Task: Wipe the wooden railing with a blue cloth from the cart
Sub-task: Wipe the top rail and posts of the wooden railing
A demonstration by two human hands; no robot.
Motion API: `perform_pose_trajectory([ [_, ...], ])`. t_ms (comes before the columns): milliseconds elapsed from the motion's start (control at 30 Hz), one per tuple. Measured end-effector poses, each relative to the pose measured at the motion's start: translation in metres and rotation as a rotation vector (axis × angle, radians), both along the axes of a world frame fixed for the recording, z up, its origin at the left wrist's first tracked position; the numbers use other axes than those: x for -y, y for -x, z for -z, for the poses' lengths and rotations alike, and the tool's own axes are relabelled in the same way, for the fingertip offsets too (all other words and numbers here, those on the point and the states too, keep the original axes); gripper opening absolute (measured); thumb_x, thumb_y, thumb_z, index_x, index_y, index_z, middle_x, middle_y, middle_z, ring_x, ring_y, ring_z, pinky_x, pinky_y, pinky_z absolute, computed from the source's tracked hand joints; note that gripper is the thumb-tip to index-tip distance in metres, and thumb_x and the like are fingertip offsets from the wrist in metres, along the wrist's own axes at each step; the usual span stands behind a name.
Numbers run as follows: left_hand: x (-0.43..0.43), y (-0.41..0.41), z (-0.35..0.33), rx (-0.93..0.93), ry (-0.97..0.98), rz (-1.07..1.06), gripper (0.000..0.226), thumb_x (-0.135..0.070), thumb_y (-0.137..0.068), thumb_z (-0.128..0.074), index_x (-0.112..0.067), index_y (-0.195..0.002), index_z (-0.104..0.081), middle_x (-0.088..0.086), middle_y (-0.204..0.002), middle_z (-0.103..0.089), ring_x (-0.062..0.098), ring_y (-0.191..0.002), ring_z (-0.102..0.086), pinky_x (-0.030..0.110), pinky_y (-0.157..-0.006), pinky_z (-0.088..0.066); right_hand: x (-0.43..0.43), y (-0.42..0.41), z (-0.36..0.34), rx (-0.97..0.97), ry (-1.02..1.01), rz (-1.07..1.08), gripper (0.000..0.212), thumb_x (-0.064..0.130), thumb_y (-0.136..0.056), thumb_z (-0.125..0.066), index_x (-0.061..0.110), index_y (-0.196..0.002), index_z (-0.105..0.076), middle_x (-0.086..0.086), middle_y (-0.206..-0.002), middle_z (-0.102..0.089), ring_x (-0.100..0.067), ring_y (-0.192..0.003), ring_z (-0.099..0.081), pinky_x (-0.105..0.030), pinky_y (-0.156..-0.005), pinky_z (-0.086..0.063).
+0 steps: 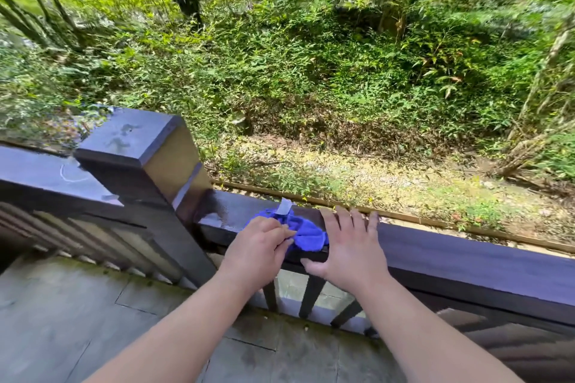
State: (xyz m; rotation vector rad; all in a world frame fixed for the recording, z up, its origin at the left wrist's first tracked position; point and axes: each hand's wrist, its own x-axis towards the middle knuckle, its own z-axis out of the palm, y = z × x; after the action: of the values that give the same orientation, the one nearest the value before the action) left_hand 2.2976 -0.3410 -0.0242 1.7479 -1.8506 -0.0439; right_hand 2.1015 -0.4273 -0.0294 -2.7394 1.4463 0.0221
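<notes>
1. Cloth (306, 232): blue, bunched up, lay on the top face of the dark wooden railing (466, 261), just right of the square post (140, 158).
2. My left hand (258, 247) had the cloth's near-left edge pinched in its grip, fingers curled shut on the fabric, knuckles toward the camera.
3. My right hand (348, 246) lay flat on the rail top, grip fully open, fingers spread and reaching the far edge, thumb hooked over the near edge. Its inner side touched the cloth's right end; it had hold of nothing.
4. A small white tag (284, 206) stood up from the far side of the cloth.
5. Rail surface between post and cloth showed a wet sheen; the post cap also carried damp marks.
6. Vertical balusters (314, 295) ran below the rail, under both hands.
7. Grey stone floor (93, 320) sat under my forearms.
8. Beyond the railing: sunlit ground and dense green undergrowth (311, 71), partly motion-blurred toward the frame edges.
</notes>
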Motion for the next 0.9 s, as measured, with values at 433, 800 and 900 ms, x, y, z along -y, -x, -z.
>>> perform_pose_trajectory([
  [433,-0.032,-0.102,0.007,0.067,0.020,-0.153,0.017,-0.017,-0.089,-0.069,-0.013,-0.104,-0.074,0.001,-0.096,-0.070,0.026,-0.096,-0.059,0.040,-0.089,-0.049,-0.009,-0.055,0.003,0.016,0.049,0.002,0.108,0.093,-0.073,-0.034,0.025,-0.157,-0.029,-0.007,-0.155,-0.043,-0.034,-0.144,-0.033,-0.068,-0.120,-0.011],
  [800,-0.038,-0.094,0.007,0.162,0.009,-0.232,0.017,-0.013,-0.087,-0.070,-0.010,-0.103,-0.074,0.004,-0.092,-0.070,0.029,-0.091,-0.059,0.040,-0.085,-0.053,-0.013,-0.057,0.005,0.017,0.119,0.010,0.105,0.091,-0.073,-0.041,0.022,-0.153,-0.039,-0.009,-0.143,-0.053,-0.035,-0.132,-0.045,-0.068,-0.118,-0.022],
  [900,-0.035,-0.090,0.002,0.134,-0.039,-0.267,0.017,-0.016,-0.087,-0.070,-0.012,-0.102,-0.075,0.001,-0.094,-0.071,0.026,-0.094,-0.060,0.037,-0.088,-0.052,-0.013,-0.056,0.005,0.014,0.123,0.014,0.105,0.091,-0.074,-0.041,0.023,-0.154,-0.037,-0.009,-0.142,-0.052,-0.035,-0.131,-0.044,-0.067,-0.118,-0.021],
])
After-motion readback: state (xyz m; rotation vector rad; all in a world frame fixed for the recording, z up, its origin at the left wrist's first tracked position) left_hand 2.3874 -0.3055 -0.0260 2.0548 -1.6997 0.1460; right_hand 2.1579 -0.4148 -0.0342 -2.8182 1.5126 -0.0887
